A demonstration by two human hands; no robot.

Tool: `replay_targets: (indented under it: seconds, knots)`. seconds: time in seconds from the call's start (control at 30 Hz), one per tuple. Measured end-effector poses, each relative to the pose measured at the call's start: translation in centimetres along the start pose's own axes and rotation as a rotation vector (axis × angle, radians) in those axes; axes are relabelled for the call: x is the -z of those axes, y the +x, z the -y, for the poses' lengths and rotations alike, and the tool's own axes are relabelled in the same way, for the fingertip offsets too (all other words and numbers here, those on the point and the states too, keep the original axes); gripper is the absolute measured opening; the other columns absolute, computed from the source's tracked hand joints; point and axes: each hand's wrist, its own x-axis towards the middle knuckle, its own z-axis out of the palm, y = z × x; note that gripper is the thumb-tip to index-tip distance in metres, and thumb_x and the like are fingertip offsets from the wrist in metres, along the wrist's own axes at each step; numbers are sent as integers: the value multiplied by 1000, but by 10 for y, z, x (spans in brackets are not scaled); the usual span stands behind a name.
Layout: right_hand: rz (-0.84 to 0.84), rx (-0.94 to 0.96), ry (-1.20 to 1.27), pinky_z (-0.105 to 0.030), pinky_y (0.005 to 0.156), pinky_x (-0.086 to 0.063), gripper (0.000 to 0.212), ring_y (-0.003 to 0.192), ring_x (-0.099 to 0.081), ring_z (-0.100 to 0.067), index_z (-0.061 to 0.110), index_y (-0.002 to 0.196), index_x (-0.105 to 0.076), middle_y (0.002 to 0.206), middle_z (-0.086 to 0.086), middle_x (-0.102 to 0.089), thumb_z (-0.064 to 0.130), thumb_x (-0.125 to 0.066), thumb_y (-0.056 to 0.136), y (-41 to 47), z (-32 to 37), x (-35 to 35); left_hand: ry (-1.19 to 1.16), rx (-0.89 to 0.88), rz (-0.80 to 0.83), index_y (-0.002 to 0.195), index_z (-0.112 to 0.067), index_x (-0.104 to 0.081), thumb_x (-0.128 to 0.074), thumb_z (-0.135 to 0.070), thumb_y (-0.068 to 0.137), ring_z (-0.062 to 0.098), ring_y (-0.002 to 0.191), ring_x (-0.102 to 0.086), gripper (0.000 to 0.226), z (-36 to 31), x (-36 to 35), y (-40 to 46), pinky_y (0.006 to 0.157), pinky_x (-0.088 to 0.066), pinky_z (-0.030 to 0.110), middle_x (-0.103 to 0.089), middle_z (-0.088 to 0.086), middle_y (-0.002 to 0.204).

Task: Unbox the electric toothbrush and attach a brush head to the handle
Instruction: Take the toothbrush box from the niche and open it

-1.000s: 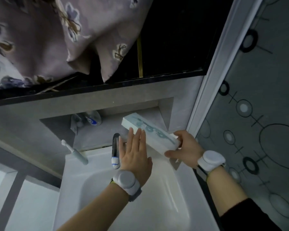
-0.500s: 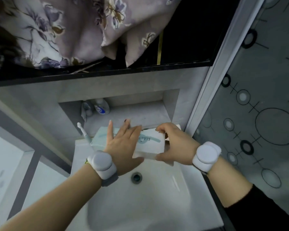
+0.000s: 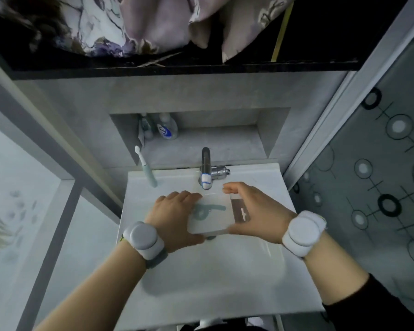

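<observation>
A white toothbrush box (image 3: 210, 215) with a teal print is held level over the sink basin. My left hand (image 3: 175, 217) grips its left end, fingers curled over the far edge and thumb under the near edge. My right hand (image 3: 253, 211) grips the right end, where a darker inner part (image 3: 240, 210) shows beyond the white sleeve. Another electric toothbrush (image 3: 147, 167), pale green with a white head, stands leaning at the sink's back left corner, apart from both hands.
The white sink (image 3: 261, 295) fills the lower middle, with a chrome tap (image 3: 207, 169) just beyond the box. Bottles (image 3: 166, 126) stand in the wall niche behind. A patterned glass panel (image 3: 380, 187) is on the right and a floral cloth (image 3: 141, 22) hangs above.
The box has come down from the niche to lie level over the basin. My left hand went from lying flat on it to gripping its left end. The view tilted downward.
</observation>
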Motion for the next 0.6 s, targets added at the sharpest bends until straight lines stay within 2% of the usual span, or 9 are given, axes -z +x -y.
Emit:
replay_targets:
  seconds: [0.07, 0.13, 0.2, 0.27, 0.37, 0.47, 0.53, 0.6]
  knots:
    - [-84, -44, 180, -20, 106, -34, 74, 127, -40, 0, 28, 137, -34, 139, 13, -44, 35, -74, 75, -5, -2, -4, -20, 61, -56, 128, -34, -40, -66, -63, 54, 18, 107, -52, 84, -2, -12, -8, 93, -39, 34, -55, -11, 118]
    - [-259, -106, 335, -19, 96, -45, 50, 109, -55, -1, 22, 125, -50, 120, 8, -60, 22, -72, 80, -8, -6, -9, -43, 115, -102, 128, -31, -42, -68, -59, 54, 21, 109, -53, 83, -5, -20, -13, 95, -40, 36, -56, -9, 119]
    - [-346, -191, 398, -21, 86, -50, 29, 90, -62, -9, 16, 109, -62, 98, 4, -67, 18, -70, 81, -8, -8, -15, -53, 146, -133, 130, -29, -42, -71, -56, 56, 22, 112, -52, 84, -9, -24, -17, 97, -40, 37, -56, -7, 122]
    - [-299, -250, 454, -29, 85, -52, 20, 86, -65, -17, 12, 99, -67, 90, -1, -70, 24, -69, 83, -6, -10, -24, -40, 155, -170, 131, -25, -44, -74, -52, 57, 25, 112, -53, 84, -14, -27, -20, 96, -40, 39, -57, -3, 123]
    - [-255, -303, 526, -40, 84, -54, 26, 82, -68, -24, 10, 93, -67, 86, -6, -72, 33, -68, 82, -4, -13, -41, 5, 142, -258, 125, -18, -53, -78, -44, 51, 30, 104, -59, 83, -23, -34, -25, 91, -44, 41, -63, 1, 116]
    - [-272, -377, 739, -42, 79, -53, 17, 73, -63, -27, 10, 83, -67, 79, -13, -69, 25, -72, 79, -3, -16, -50, 14, 130, -319, 121, -16, -57, -80, -41, 47, 31, 99, -61, 82, -28, -40, -30, 89, -45, 42, -65, 2, 113]
    - [-222, -425, 952, -38, 74, -48, 11, 74, -55, -28, 9, 76, -68, 77, -17, -63, 19, -73, 78, -3, -18, -51, 13, 131, -329, 122, -15, -57, -82, -41, 46, 31, 100, -61, 83, -28, -42, -33, 90, -45, 42, -65, 2, 113]
    - [-182, -430, 1023, -33, 69, -45, 11, 74, -51, -27, 8, 72, -67, 76, -17, -58, 16, -71, 79, -3, -20, -50, 6, 129, -324, 122, -15, -57, -83, -41, 46, 31, 101, -61, 85, -29, -44, -34, 91, -46, 42, -65, 2, 114]
